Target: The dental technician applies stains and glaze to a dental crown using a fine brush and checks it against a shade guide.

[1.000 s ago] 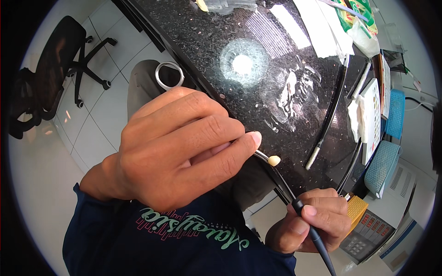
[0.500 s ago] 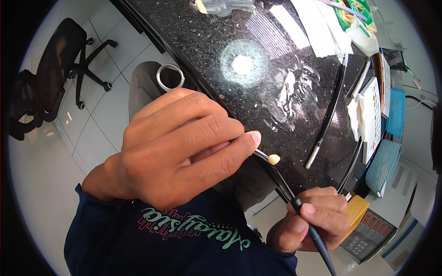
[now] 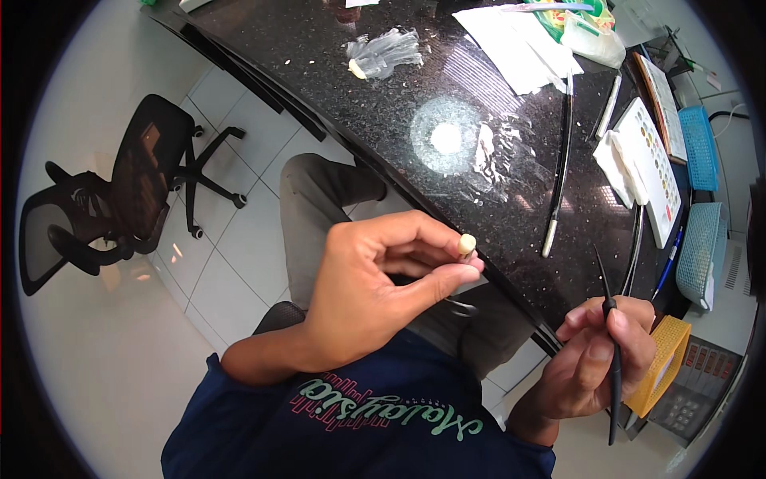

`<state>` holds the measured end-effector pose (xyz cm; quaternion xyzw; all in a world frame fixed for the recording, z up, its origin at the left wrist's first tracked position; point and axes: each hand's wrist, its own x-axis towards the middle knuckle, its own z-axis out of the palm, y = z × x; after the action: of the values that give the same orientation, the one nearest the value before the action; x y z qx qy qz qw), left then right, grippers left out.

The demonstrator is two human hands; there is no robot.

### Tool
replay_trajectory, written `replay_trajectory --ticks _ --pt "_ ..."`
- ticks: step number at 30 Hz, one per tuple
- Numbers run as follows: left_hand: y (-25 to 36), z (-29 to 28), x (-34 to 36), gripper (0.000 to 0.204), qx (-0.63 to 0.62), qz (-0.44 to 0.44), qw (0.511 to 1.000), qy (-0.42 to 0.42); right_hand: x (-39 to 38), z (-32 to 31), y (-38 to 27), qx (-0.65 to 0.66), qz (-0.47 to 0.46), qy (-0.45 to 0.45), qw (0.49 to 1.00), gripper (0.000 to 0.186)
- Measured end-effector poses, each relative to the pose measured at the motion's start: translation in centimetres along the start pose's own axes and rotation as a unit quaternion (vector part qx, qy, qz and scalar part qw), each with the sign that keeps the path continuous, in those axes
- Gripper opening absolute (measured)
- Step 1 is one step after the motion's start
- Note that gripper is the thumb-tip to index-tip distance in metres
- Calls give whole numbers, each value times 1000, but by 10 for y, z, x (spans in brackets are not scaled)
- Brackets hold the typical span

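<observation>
The left hand (image 3: 375,287), fingertips pinched, holds up a small cream piece (image 3: 467,243) beside the tabletop (image 3: 359,112); the metal tool (image 3: 469,312) there is mostly hidden. The right hand (image 3: 590,363) curls around a dark, fine-tipped tool (image 3: 615,371).

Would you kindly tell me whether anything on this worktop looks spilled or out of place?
Yes: a whitish, streaky patch glistens on the dark worktop, irregular like a spill or smear, though I cannot tell the substance. Farther up and left, a greyish-white streaked patch looks similarly untidy.
</observation>
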<state>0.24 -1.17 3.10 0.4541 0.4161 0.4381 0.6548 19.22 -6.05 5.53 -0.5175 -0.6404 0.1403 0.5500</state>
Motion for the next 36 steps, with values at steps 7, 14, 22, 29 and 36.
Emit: replay_trajectory --ticks 7,14,22,29,36 --pt "-4 7 4 13 -113 -108 987 -21 -2 -1 5 -24 33 3 999 24" --pt "-4 9 6 14 -112 -110 987 -16 -3 -1 9 -21 28 -12 999 25" --pt "-13 11 5 16 -114 -69 991 -16 -4 3 10 -7 19 2 1000 25" --pt "-13 11 3 17 -104 -59 993 -15 0 21 -8 -34 -6 -27 999 21" --pt "-14 12 3 19 -107 -58 992 -13 3 26 -9 -34 -22 -80 996 14"
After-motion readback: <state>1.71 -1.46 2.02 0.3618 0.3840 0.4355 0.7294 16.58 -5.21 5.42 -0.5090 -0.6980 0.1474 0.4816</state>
